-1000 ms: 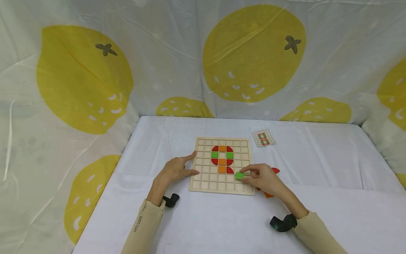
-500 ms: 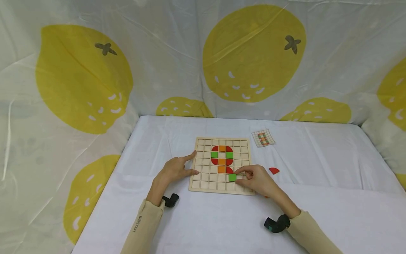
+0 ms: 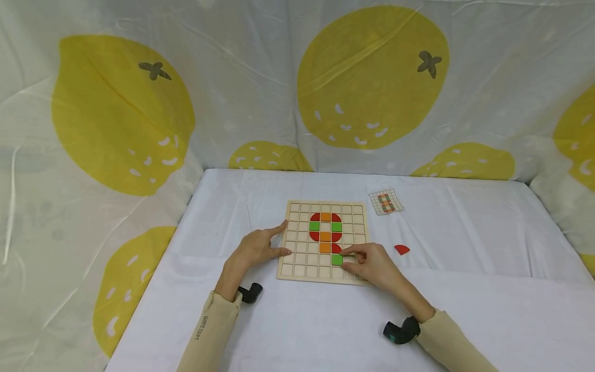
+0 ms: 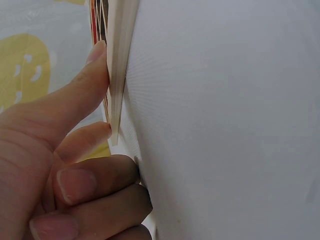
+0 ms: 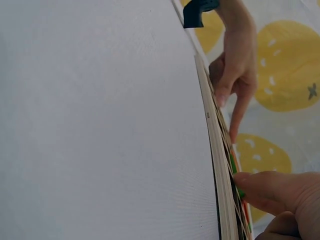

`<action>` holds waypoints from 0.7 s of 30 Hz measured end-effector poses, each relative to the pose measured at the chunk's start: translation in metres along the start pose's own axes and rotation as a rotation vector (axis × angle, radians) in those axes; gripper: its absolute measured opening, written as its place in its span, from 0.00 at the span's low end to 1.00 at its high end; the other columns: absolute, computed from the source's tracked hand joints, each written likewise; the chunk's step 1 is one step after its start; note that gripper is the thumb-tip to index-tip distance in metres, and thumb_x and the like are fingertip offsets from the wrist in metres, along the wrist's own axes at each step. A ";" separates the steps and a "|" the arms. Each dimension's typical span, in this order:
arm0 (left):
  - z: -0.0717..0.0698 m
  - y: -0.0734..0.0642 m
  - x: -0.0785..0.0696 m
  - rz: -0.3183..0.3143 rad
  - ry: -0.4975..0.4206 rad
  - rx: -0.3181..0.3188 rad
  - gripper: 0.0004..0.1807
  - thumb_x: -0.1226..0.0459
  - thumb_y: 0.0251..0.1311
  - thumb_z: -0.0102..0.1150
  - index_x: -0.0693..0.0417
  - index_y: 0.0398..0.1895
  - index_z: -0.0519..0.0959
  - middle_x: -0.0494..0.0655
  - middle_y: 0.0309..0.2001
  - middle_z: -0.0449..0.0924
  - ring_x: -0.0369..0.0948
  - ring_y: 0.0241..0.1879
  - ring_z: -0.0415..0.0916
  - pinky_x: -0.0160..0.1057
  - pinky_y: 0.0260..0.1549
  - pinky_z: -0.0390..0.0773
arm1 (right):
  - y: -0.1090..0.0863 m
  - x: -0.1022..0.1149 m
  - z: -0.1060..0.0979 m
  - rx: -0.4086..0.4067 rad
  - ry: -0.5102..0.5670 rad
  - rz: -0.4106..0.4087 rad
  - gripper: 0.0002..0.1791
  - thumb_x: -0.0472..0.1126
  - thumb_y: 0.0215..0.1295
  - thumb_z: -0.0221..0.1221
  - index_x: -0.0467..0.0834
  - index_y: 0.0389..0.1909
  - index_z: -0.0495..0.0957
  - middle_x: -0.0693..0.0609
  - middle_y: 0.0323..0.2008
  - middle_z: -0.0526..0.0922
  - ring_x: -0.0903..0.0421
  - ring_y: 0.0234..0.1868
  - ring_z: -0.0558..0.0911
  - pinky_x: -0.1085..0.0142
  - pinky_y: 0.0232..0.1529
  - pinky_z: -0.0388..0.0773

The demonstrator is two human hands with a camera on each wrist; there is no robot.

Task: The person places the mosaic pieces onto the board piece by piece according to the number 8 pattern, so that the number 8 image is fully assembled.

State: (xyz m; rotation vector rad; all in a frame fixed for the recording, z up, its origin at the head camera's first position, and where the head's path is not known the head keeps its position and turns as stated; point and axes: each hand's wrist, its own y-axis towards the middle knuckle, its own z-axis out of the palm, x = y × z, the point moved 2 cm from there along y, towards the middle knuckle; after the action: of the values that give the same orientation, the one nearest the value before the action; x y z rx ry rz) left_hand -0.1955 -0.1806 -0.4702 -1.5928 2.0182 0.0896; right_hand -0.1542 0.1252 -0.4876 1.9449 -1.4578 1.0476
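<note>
A wooden grid board (image 3: 302, 271) lies on the table in the head view. Set in it are red rounded tiles (image 3: 314, 236), orange squares (image 3: 325, 236) and green squares (image 3: 337, 227). My right hand (image 3: 372, 261) pinches a green square tile (image 3: 337, 260) between thumb and index finger, at a cell just below a red tile. In the right wrist view the green tile (image 5: 241, 193) shows by the fingertips, at the board's surface. My left hand (image 3: 257, 246) presses the board's left edge with thumb and index finger; its other fingers are curled beside the board in the left wrist view.
A small pattern card (image 3: 386, 201) with a printed coloured grid lies behind the board to the right. One loose red quarter-round tile (image 3: 402, 250) sits right of my right hand. A lemon-print cloth (image 3: 372, 77) hangs behind the white-covered table (image 3: 465, 222).
My right hand has moved left with the green tile, bringing it over the cell below the red tile. The loose orange tiles have gone behind that hand. My left hand has stayed put.
</note>
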 end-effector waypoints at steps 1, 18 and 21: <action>0.000 0.000 0.000 -0.001 0.001 -0.001 0.48 0.45 0.60 0.71 0.40 0.81 0.60 0.39 0.18 0.56 0.37 0.22 0.56 0.37 0.29 0.62 | 0.000 0.000 0.000 -0.004 -0.001 -0.002 0.12 0.41 0.57 0.76 0.47 0.43 0.91 0.60 0.14 0.57 0.65 0.18 0.57 0.71 0.23 0.53; 0.000 0.000 0.001 -0.004 -0.009 0.001 0.48 0.45 0.60 0.72 0.40 0.81 0.60 0.39 0.17 0.56 0.37 0.21 0.55 0.37 0.26 0.60 | -0.005 -0.006 -0.046 -0.083 -0.050 0.024 0.11 0.39 0.61 0.73 0.44 0.45 0.90 0.58 0.15 0.56 0.63 0.17 0.55 0.71 0.19 0.51; 0.000 0.000 0.000 -0.007 -0.008 0.000 0.48 0.45 0.60 0.72 0.40 0.81 0.60 0.39 0.17 0.56 0.37 0.21 0.55 0.36 0.26 0.60 | -0.010 -0.013 -0.061 -0.113 -0.086 0.043 0.12 0.39 0.60 0.73 0.45 0.45 0.89 0.59 0.16 0.56 0.63 0.18 0.56 0.70 0.20 0.52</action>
State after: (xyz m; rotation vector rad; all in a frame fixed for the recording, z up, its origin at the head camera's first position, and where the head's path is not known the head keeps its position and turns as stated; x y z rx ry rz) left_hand -0.1958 -0.1804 -0.4707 -1.5968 2.0070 0.0928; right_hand -0.1641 0.1819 -0.4617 1.9066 -1.5771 0.8892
